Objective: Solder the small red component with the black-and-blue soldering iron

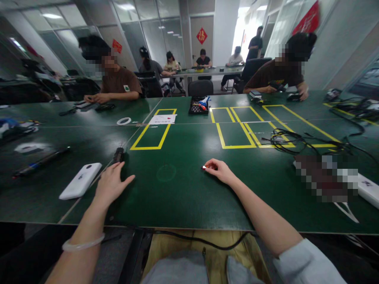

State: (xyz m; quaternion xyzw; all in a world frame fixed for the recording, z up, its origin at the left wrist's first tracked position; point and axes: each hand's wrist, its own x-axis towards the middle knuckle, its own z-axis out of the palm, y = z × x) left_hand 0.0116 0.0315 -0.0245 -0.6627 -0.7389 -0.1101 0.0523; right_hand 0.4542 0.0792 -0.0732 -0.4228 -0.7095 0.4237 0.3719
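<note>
My left hand (111, 184) lies over the green table with its thumb spread and fingers stretched forward. Just beyond its fingertips is a black-handled tool (119, 154) with a thin tip, like a screwdriver; whether the fingers touch it I cannot tell. A white flat device (81, 181) with rounded corners lies left of that hand. My right hand (218, 170) rests on the table, thumb and fingers pinched on a small dark object (203, 168) with a bright reddish spot. Its kind is too small to make out, and the fingers cover part of it.
Yellow tape rectangles (145, 148) mark the green table (177, 205). Farther back are a black tray (198, 112) of small items, a paper sheet (162, 119) and a tape roll (123, 121). Black cables (284, 140) lie coiled at right. Several people work across the room.
</note>
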